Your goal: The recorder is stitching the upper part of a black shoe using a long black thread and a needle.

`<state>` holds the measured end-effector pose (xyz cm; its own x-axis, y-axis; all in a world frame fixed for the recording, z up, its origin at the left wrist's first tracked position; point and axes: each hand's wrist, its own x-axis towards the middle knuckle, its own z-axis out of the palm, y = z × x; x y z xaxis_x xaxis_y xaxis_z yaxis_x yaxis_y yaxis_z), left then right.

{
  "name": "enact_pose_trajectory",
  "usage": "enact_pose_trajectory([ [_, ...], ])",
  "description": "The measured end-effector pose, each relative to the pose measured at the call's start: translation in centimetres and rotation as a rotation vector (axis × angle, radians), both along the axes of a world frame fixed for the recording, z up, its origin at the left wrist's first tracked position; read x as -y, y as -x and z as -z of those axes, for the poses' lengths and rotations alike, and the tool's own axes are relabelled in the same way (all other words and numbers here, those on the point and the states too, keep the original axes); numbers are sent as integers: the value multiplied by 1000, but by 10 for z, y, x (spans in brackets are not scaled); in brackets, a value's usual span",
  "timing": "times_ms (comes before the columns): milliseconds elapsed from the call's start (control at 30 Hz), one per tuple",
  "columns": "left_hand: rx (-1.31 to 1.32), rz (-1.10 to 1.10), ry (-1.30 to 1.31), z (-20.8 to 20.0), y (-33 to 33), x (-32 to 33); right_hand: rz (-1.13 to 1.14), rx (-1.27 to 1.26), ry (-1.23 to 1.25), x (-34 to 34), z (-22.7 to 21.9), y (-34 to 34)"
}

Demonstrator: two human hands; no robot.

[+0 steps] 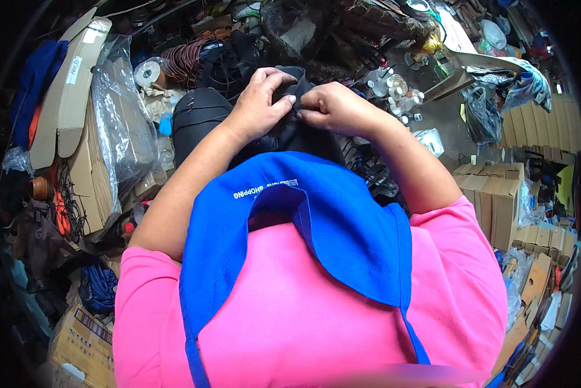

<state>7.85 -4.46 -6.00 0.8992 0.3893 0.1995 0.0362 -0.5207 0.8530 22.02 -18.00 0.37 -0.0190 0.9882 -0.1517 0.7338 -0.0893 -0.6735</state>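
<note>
My left hand (262,103) grips the edge of a dark grey-black piece of material (293,79), with thumb and fingers bent round it. That piece stands up with a raised, curved rim, and its full shape is hidden by my hands. Close against its right side, my right hand (339,108) is closed in a pinch. Whatever lies between those fingertips is too small or too hidden to make out. Both hands are above my dark-clad lap (200,116), just beyond the blue apron (303,187) I wear over a pink shirt.
Flat cardboard pieces (77,84) and clear plastic sheeting (119,116) stand at the left, near a white spool (147,73) and coiled brown cord (190,57). Several small bottles (394,87) stand beyond my right hand. Cardboard boxes (497,200) are stacked at the right.
</note>
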Motion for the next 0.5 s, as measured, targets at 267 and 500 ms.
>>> enact_pose_trajectory([
  [267,-97,125,131,-10,-3,-21,334,-341,-30,36,-24,-9],
  [500,-189,277,348,-27,-15,-39,117,71,-215,17,-12,-6],
])
